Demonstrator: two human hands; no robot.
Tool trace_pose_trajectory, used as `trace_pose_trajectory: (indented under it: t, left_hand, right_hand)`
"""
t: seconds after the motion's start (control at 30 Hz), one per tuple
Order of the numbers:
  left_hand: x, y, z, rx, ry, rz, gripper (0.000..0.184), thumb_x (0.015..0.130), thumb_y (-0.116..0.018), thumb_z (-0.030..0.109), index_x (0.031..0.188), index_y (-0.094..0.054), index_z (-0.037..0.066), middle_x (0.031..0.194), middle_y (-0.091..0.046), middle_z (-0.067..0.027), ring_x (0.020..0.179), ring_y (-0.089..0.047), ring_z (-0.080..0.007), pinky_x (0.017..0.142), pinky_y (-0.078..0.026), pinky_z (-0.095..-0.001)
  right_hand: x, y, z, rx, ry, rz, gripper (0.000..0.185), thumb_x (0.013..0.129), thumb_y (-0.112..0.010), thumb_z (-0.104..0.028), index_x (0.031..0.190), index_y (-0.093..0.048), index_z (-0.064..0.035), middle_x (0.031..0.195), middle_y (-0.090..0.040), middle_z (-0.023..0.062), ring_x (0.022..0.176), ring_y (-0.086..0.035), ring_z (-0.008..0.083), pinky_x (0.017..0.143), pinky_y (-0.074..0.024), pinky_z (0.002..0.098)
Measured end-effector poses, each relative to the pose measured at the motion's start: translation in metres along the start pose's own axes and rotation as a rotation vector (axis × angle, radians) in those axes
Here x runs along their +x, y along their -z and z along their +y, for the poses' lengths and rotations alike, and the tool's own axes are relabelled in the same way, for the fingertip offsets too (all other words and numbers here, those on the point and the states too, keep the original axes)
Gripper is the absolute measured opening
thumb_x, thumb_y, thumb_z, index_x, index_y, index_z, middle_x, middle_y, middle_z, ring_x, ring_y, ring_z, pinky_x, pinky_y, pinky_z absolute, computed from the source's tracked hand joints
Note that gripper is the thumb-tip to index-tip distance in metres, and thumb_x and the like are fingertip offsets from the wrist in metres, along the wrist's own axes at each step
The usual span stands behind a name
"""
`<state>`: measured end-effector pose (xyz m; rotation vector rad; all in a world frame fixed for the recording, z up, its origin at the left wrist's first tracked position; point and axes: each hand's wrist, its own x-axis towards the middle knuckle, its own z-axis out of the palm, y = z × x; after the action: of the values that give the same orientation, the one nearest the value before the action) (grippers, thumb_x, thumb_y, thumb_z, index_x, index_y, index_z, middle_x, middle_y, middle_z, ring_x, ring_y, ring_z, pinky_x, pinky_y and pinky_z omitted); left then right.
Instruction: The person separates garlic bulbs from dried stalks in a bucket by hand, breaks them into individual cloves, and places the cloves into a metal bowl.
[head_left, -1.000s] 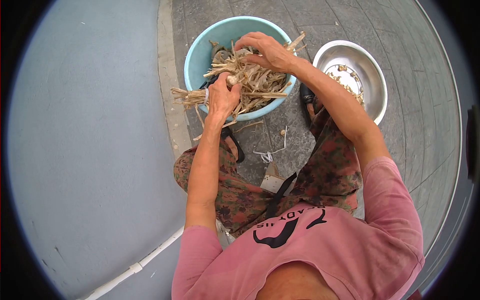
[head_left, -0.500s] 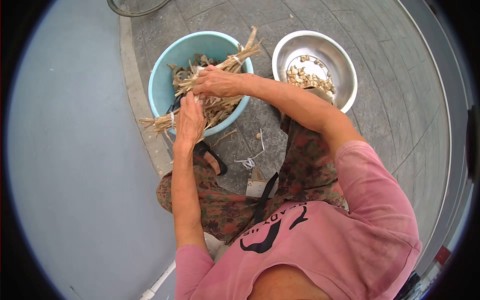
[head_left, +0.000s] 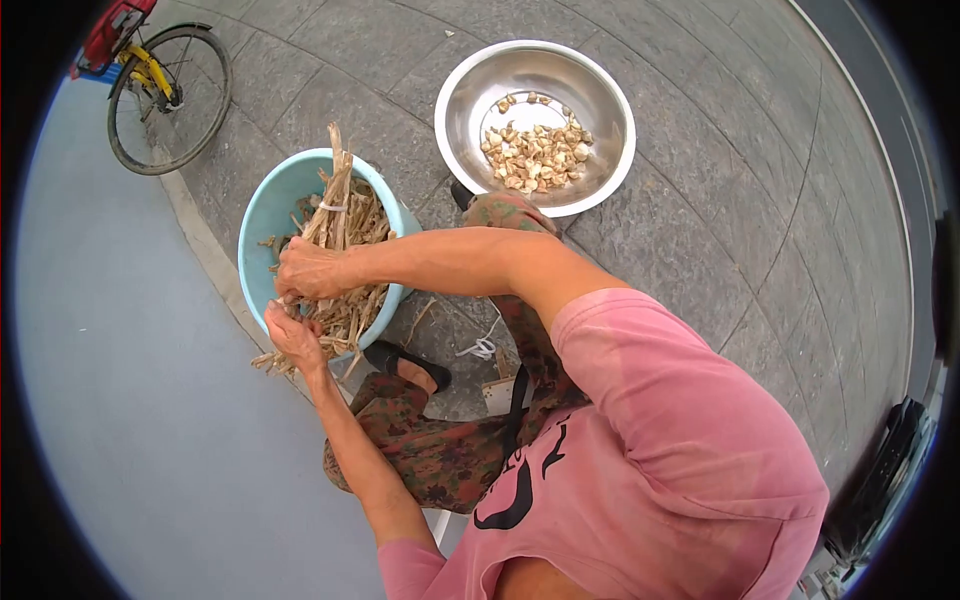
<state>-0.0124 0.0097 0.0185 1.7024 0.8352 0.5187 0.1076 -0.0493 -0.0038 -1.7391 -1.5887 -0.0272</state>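
A bundle of dried garlic stalks [head_left: 333, 205], bound with a pale tie, slants across the light-blue plastic tub [head_left: 262, 205]. My right hand [head_left: 312, 268] is closed on the bundle's lower part, its fingertips curled under and partly hidden. Just below it my left hand [head_left: 296, 335] grips the same stalks with thumb and fingers pressed together. The two hands nearly meet over the tub's left side. Loose dry stalks and husks [head_left: 365, 220] fill the tub beneath, some poking over the near rim.
A steel basin [head_left: 465, 105] holding several garlic bulbs [head_left: 540, 155] stands right of the tub on grey paving. White string [head_left: 480, 348] lies near my feet, by a small wooden piece [head_left: 498, 395]. A bicycle [head_left: 170, 95] is at upper left, beside a blue-grey surface [head_left: 150, 350].
My head view has shifted, bringing the bicycle into sight. The stalk bundle now points more upright, and both hands have moved closer together at its lower end.
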Motion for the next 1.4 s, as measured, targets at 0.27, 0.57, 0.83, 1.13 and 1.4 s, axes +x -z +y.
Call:
trace_pose_trajectory:
  t: [0.27, 0.57, 0.83, 1.13, 1.4]
  left_hand:
    - [0.007, -0.007, 0.001, -0.175, 0.096, 0.038, 0.034, 0.093, -0.034, 0.037, 0.093, -0.044, 0.004, 0.074, -0.049, -0.0048, 0.050, -0.039, -0.0083, 0.039, -0.030, -0.0203]
    - [0.003, 0.000, 0.011, 0.153, -0.119, 0.012, 0.031, 0.092, -0.041, 0.032, 0.098, -0.047, 0.002, 0.074, -0.049, -0.0034, 0.053, -0.043, -0.0119, 0.045, -0.036, -0.0256]
    - [-0.001, 0.006, 0.004, 0.546, -0.392, 0.050, 0.029, 0.091, -0.042, 0.025, 0.103, -0.047, -0.001, 0.080, -0.057, -0.0143, 0.067, -0.053, -0.0245, 0.061, -0.042, -0.0350]
    - [-0.022, 0.032, 0.007, 0.852, -0.350, -0.336, 0.023, 0.091, -0.041, 0.017, 0.104, -0.045, -0.001, 0.080, -0.056, -0.0211, 0.069, -0.054, -0.0328, 0.063, -0.041, -0.0391]
    - [-0.005, 0.033, 0.002, 0.799, -0.756, -0.216, 0.023, 0.090, -0.041, 0.017, 0.096, -0.051, -0.003, 0.072, -0.054, -0.0141, 0.061, -0.051, -0.0234, 0.058, -0.040, -0.0355]
  right_hand:
    - [-0.007, 0.008, -0.019, -0.130, -0.138, 0.014, 0.004, 0.061, -0.065, -0.016, 0.062, -0.063, -0.0132, 0.062, -0.059, 0.0048, 0.068, -0.054, 0.0210, 0.065, -0.0312, 0.0338]
    - [-0.008, 0.001, -0.012, 0.200, -0.228, 0.003, 0.010, 0.071, -0.057, -0.013, 0.078, -0.059, -0.0061, 0.067, -0.061, 0.0117, 0.070, -0.059, 0.0301, 0.063, -0.0400, 0.0402]
    - [-0.009, 0.008, -0.002, 0.244, -0.038, -0.183, 0.013, 0.080, -0.050, -0.016, 0.088, -0.056, -0.0072, 0.070, -0.061, 0.0119, 0.072, -0.060, 0.0308, 0.062, -0.0406, 0.0419]
    - [-0.010, 0.002, 0.005, -0.115, 0.373, -0.405, 0.013, 0.083, -0.049, -0.022, 0.089, -0.057, -0.0141, 0.066, -0.060, 0.0059, 0.069, -0.060, 0.0244, 0.062, -0.0380, 0.0379]
    - [-0.005, -0.009, 0.003, -0.251, 0.318, -0.296, 0.015, 0.081, -0.050, -0.029, 0.089, -0.059, -0.0197, 0.074, -0.063, 0.0025, 0.074, -0.061, 0.0218, 0.062, -0.0416, 0.0356]
